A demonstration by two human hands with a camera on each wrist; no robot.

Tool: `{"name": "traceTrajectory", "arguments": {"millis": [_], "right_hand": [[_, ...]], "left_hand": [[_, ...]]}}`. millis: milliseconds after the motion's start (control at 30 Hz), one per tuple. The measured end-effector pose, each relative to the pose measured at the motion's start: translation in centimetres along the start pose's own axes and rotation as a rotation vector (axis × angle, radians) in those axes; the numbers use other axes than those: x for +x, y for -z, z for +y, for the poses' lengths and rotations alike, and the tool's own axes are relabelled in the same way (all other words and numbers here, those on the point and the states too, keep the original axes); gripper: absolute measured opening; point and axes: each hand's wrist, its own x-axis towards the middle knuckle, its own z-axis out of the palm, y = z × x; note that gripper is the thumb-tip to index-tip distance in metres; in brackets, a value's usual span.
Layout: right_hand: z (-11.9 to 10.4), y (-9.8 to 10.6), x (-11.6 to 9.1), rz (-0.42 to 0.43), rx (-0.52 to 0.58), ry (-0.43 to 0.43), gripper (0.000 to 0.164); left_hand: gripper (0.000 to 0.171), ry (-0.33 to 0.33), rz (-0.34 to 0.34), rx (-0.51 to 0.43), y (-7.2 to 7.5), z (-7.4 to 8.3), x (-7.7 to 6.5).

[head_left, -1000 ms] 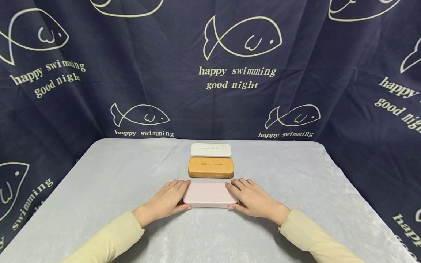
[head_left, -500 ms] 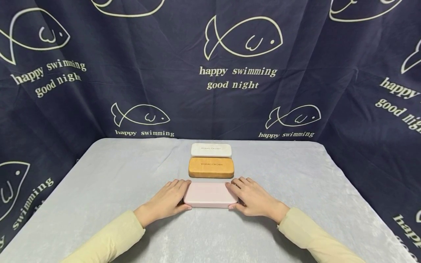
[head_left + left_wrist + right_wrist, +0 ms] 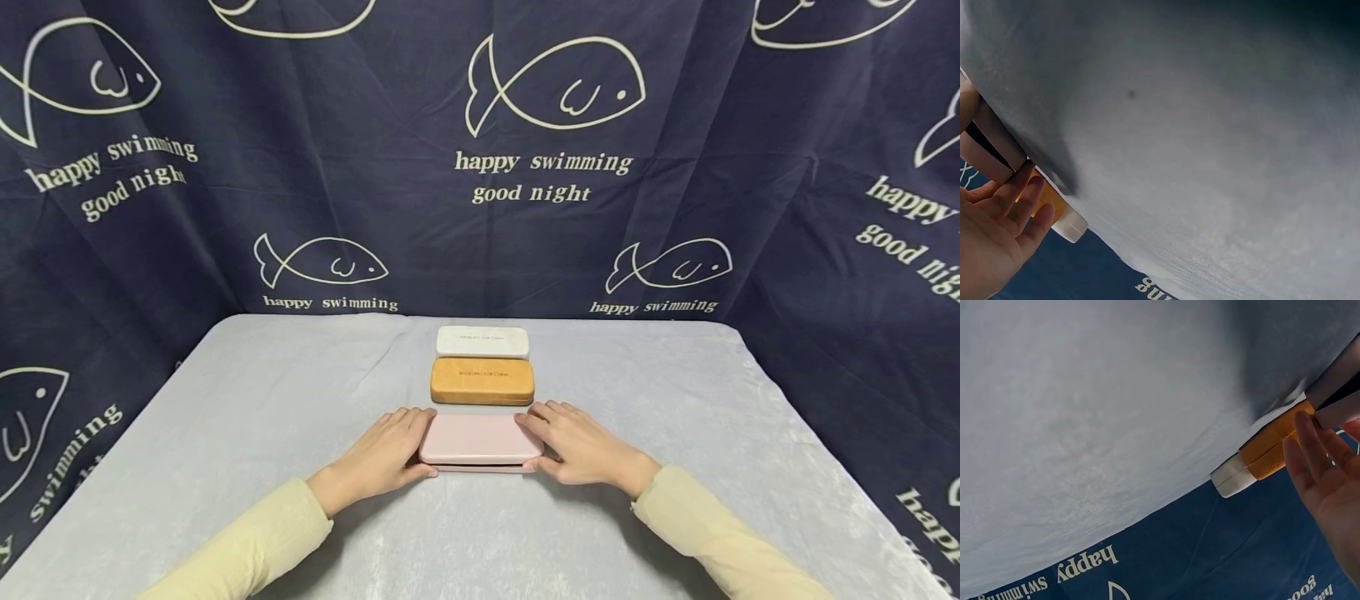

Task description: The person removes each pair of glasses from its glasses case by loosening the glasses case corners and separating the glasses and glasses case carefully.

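Observation:
A pink glasses case (image 3: 480,437) lies on the table in front of me, its lid slightly raised along the near edge. A dark gap shows between lid and base, also in both wrist views. My left hand (image 3: 378,454) grips the case's left end, with the thumb at the front corner and fingers at the far corner. At the right end my right hand (image 3: 588,446) holds it, the thumb up at the lid's front edge. Just behind stands a mustard-yellow glasses case (image 3: 482,381), closed. Beyond that is a closed white glasses case (image 3: 482,342). The pink case's inside is hidden.
A pale grey cloth (image 3: 262,400) covers the table, whose far edge meets a dark blue curtain (image 3: 420,225) printed with fish and lettering. The curtain also hangs along both sides.
The pink case's lid has tilted up at the front, opening a narrow gap. My right thumb has risen slightly with it; the left hand stays in place.

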Motion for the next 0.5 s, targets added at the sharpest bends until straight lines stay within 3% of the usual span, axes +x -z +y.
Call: {"name": "traceTrajectory", "arguments": {"millis": [500], "right_hand": [[0.35, 0.71, 0.42, -0.077, 0.126, -0.015, 0.06]], "left_hand": [[0.079, 0.023, 0.011, -0.032, -0.07, -0.03, -0.06]]}}
